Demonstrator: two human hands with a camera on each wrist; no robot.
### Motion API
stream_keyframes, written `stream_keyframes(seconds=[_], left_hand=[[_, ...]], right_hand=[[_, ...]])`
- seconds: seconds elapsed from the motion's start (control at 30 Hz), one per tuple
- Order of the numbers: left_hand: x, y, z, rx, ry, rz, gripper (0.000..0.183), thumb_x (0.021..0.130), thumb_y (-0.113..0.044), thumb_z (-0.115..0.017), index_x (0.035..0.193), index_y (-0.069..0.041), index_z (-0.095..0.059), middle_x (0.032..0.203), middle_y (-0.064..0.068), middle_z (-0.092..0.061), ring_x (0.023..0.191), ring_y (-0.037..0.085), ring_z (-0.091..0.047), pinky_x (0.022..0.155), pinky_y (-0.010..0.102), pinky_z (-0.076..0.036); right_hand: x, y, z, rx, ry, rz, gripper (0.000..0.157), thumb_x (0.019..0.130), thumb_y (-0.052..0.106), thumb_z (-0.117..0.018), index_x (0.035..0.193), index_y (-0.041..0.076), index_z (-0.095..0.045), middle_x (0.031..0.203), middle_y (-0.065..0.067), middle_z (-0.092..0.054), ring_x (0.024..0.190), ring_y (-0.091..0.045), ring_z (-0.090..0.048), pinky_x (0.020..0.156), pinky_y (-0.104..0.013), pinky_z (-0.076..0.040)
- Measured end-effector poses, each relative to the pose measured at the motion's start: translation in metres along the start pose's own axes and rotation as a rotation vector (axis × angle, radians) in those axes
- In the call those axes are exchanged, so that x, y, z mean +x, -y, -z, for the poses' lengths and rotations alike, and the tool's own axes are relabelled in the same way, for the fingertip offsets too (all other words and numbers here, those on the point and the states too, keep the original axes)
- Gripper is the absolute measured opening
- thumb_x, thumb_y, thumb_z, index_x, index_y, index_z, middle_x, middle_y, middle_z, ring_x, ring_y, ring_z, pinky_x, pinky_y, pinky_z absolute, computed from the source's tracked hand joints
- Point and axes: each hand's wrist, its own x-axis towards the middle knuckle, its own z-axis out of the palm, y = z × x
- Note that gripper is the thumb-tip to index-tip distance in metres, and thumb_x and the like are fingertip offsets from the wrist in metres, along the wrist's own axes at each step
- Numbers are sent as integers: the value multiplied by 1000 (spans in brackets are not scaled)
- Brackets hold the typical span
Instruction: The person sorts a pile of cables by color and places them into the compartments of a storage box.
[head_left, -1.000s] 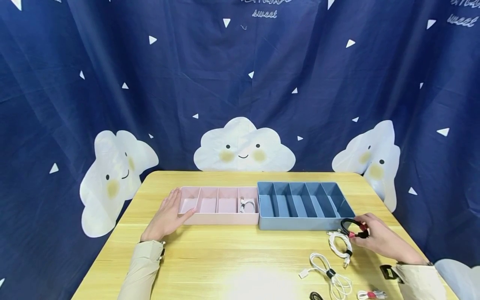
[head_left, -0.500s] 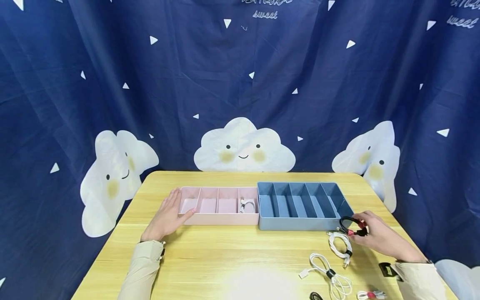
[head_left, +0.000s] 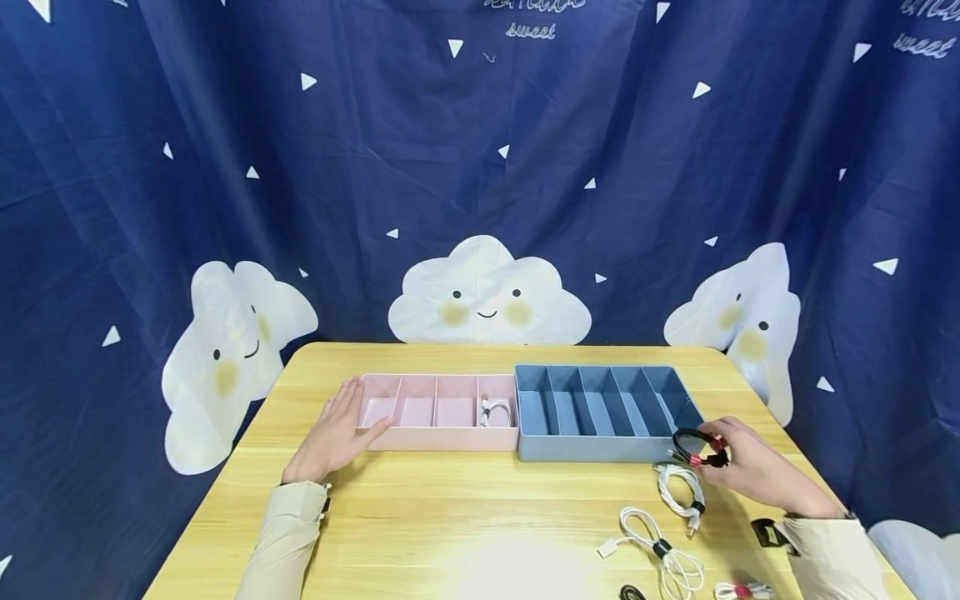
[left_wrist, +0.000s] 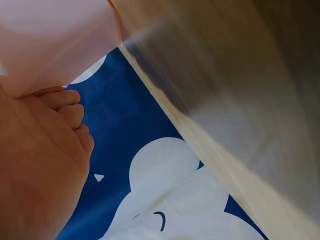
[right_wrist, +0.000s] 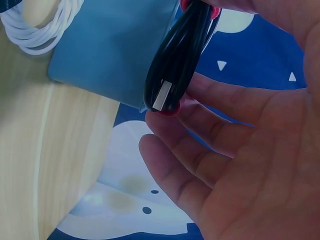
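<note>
My right hand point(head_left: 761, 471) pinches a coiled black USB cable point(right_wrist: 172, 60) with red ties between thumb and fingers. It holds the cable just off the front right corner of the blue divided box point(head_left: 600, 450). In the right wrist view a metal plug shows at the coil's lower end. My left hand point(head_left: 330, 435) rests against the left end of the pink divided box point(head_left: 442, 439), fingers straight along its side and thumb on the front rim. In the pink box's rightmost compartment lies a coiled white cable point(head_left: 486, 413).
Below the blue box a white coiled cable point(head_left: 664, 489) with a black tie lies on the wooden table point(head_left: 420, 517). Nearer are a looser white cable point(head_left: 662, 547), a black cable point(head_left: 632, 592) and a white cable with a red tie point(head_left: 742, 591). A blue curtain point(head_left: 480, 125) hangs behind.
My right hand has lifted the black cable slightly and shifted it left, closer to the blue box. The left hand and both boxes have stayed put.
</note>
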Motion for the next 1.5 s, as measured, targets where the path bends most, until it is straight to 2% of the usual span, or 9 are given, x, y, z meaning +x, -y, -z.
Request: stream_keyframes(seconds=[0.43, 0.67, 0.87, 1.13, 1.5], left_hand=[[1, -1, 1, -9, 13, 6, 102, 101, -65, -50, 161, 9, -15, 171, 28, -13, 160, 46, -11, 129, 65, -15], [2, -1, 1, -12, 5, 8, 99, 101, -62, -52, 162, 8, -16, 171, 27, -15, 161, 46, -12, 129, 64, -16], [2, -1, 1, -3, 10, 10, 99, 101, -62, -51, 162, 8, -15, 172, 27, -13, 161, 46, -11, 129, 64, -15], [1, -1, 1, 2, 6, 9, 98, 101, -60, -52, 162, 8, -16, 171, 28, -16, 160, 46, -13, 129, 65, -16], [2, 0, 0, -4, 10, 9, 99, 101, -61, -52, 162, 8, -15, 171, 28, -16, 161, 45, -11, 129, 64, -15]], right_hand=[[8, 7, 1, -1, 32, 0, 59, 81, 23, -86, 123, -11, -63, 107, -12, -63, 89, -18, -55, 70, -29, -47], [13, 9, -2, 7, 29, -5, 59, 80, 23, -86, 123, -10, -63, 102, -9, -60, 87, -14, -50, 69, -26, -44], [19, 12, -3, 3, 11, 41, 57, 79, 23, -86, 121, -9, -64, 102, -9, -62, 86, -15, -52, 69, -27, -46], [28, 20, -2, -2, 35, 65, 58, 80, 26, -86, 121, -10, -65, 109, -15, -65, 90, -19, -58, 73, -32, -52], [40, 25, -5, 14, 36, 91, 50, 81, 21, -85, 119, -6, -67, 101, -6, -62, 84, -12, -54, 69, -25, -49]])
